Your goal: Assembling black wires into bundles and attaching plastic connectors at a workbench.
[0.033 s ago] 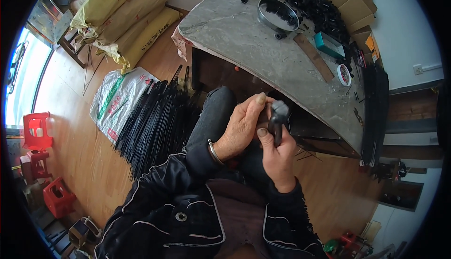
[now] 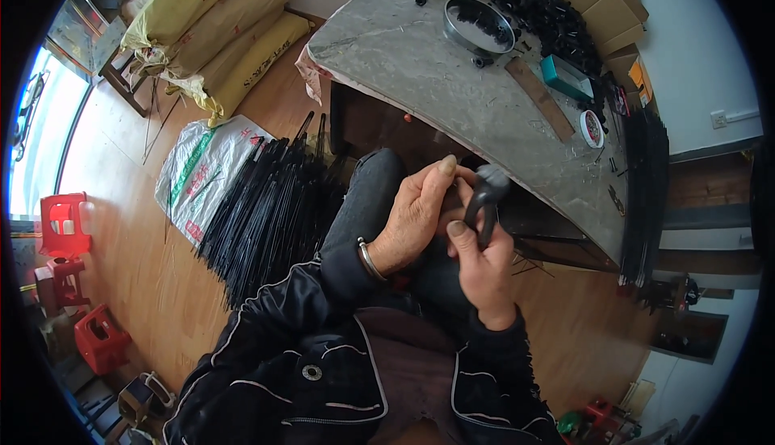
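Observation:
Over my lap, my right hand (image 2: 483, 259) grips a pair of pliers (image 2: 483, 205) by dark handles, which look spread apart. Motion smears the metal head, so its exact shape is unclear. Just left of it, my left hand (image 2: 417, 217) is closed, thumb pressed against the curled fingers. Whatever it pinches is hidden from this view. The head of the pliers is close to the left fingertips; I cannot tell whether they touch. A large bundle of thin black rods (image 2: 266, 211) lies on the floor left of my knee, partly over a white plastic sack (image 2: 194, 172).
A grey table (image 2: 404, 58) stands ahead and right, its edge close beyond my hands. On it are a metal bowl (image 2: 457, 40), a heap of black parts (image 2: 557, 29), a teal box (image 2: 563, 80) and a wooden strip (image 2: 539, 98). Stacked yellow sacks (image 2: 234, 33) and red stools (image 2: 101, 338) are at left.
The pliers have tilted slightly up and to the right, and their handles have spread. My right hand has shifted a little right. My left hand is nearly still.

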A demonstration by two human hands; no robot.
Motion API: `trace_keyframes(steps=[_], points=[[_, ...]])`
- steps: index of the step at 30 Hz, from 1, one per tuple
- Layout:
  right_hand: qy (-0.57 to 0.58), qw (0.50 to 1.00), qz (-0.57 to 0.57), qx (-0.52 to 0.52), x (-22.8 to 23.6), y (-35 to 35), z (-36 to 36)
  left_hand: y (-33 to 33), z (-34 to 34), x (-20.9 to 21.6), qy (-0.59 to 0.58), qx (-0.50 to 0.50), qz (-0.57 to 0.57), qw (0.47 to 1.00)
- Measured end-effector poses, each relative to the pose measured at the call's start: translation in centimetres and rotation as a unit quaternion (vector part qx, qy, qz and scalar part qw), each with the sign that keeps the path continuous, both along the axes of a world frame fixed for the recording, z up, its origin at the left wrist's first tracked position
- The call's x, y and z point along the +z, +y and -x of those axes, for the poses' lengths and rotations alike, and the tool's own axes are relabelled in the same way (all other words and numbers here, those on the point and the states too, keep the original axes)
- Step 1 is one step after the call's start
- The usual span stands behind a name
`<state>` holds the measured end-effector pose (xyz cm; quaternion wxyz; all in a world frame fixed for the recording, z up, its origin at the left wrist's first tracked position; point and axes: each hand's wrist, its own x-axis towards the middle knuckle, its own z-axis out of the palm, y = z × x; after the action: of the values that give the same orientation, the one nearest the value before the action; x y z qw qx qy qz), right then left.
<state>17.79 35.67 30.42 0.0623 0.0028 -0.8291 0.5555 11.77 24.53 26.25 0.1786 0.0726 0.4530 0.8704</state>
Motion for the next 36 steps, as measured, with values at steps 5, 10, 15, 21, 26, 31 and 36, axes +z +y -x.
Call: trace_keyframes(steps=[5,10,15,21,26,31,36], points=[[-0.252,0.941,0.179,0.138,3.4,3.2,-0.7,-0.8,1.2,1.4,-0.053,0.002,0.031,0.998],[-0.36,0.885,0.231,0.184,3.6,4.1,-1.4,-0.1,0.8,1.2,-0.038,0.004,0.059,0.998],[-0.413,0.855,0.264,0.17,5.1,4.8,-1.5,-0.2,0.5,1.4,-0.007,-0.072,0.099,0.992],[-0.341,0.92,-0.093,0.169,5.8,5.1,-1.4,0.8,-0.6,1.0,0.073,0.02,0.172,0.982],[-0.101,0.938,-0.308,0.122,2.9,5.9,-2.2,1.5,-0.3,1.7,0.035,0.011,0.207,0.978],[-0.353,0.925,-0.025,0.14,6.4,6.7,-1.1,1.5,0.1,1.9,-0.006,-0.002,0.173,0.985],[-0.445,0.88,-0.047,0.161,7.6,7.4,0.1,1.9,0.1,1.9,0.019,-0.021,0.19,0.981]])
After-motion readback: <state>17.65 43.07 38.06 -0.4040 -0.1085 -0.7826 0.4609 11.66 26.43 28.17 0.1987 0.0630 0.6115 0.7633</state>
